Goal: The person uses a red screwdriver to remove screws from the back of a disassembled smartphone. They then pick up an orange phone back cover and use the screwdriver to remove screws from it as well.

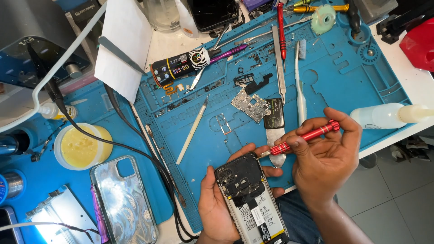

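An opened smartphone (251,199) with its back cover off shows a black frame on top and a white battery below. My left hand (216,205) grips it from the left side and underneath, at the near edge of the blue repair mat (343,86). My right hand (325,156) holds a red screwdriver (304,137), its tip angled down-left to the phone's top right corner.
On the mat lie a small circuit board (250,105), a white toothbrush (299,81), metal spudgers (279,63), a second red screwdriver (281,30) and loose small parts. A clear phone case (123,199) and yellow tub (81,145) sit left. A white squeeze bottle (384,115) lies right.
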